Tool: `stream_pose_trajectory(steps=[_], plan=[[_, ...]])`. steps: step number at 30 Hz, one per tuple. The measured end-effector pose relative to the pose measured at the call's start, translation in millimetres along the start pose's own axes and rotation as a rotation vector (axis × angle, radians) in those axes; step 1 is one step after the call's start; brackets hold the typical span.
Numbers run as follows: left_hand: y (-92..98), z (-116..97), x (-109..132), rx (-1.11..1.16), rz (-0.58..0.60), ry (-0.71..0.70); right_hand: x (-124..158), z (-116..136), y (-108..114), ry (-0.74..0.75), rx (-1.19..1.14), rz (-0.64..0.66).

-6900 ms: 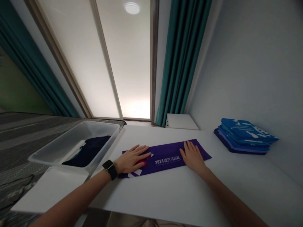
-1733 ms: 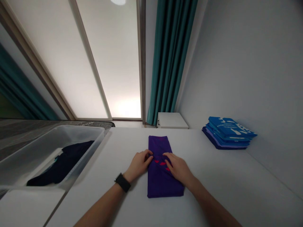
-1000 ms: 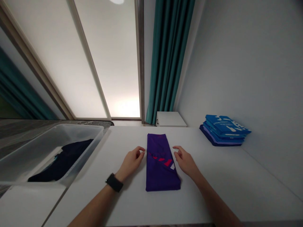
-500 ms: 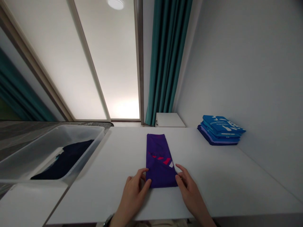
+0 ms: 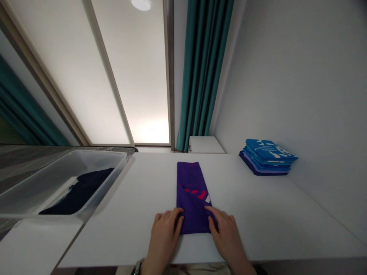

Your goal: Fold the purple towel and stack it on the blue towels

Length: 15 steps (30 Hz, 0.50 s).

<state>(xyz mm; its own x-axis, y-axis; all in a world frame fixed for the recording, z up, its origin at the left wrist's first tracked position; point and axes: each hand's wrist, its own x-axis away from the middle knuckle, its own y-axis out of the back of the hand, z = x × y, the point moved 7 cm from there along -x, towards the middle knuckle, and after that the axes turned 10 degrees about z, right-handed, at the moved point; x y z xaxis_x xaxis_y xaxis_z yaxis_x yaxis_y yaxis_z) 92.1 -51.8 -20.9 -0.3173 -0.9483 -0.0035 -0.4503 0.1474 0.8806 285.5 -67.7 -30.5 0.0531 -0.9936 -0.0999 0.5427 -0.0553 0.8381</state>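
Observation:
A purple garment (image 5: 190, 182), folded into a long narrow strip with pink and white print, lies lengthwise on the white table (image 5: 266, 214). My left hand (image 5: 164, 237) grips its near left corner, fingers curled over the cloth. At the near right corner my right hand (image 5: 226, 236) does the same. Both hands sit at the table's front edge, and the strip's far end lies flat and untouched.
A clear plastic bin (image 5: 113, 173) holding a dark garment (image 5: 82, 188) stands at the left. A stack of folded blue and purple garments (image 5: 266, 156) rests at the back right by the wall. Behind the table are a small white cabinet (image 5: 205, 145) and a teal curtain (image 5: 202, 76).
My hands left the middle of the strip, drew apart, then came down to its near end. They now close on the two near corners.

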Motion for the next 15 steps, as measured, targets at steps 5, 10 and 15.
stream_pose_trajectory(steps=[5, 10, 15], plan=[[1.0, -5.1, 2.6, -0.072, -0.009, -0.018, 3.4, 1.5, -1.1, 0.031, 0.082, 0.032], [5.5, -1.2, 4.3, -0.08, -0.037, -0.058, 4.8, -0.3, 5.2, 0.095, 0.108, 0.007], [23.7, -10.6, 1.6, -0.152, -0.148, -0.182, -7.3, 17.7, 22.9, 0.188, 0.223, -0.135]])
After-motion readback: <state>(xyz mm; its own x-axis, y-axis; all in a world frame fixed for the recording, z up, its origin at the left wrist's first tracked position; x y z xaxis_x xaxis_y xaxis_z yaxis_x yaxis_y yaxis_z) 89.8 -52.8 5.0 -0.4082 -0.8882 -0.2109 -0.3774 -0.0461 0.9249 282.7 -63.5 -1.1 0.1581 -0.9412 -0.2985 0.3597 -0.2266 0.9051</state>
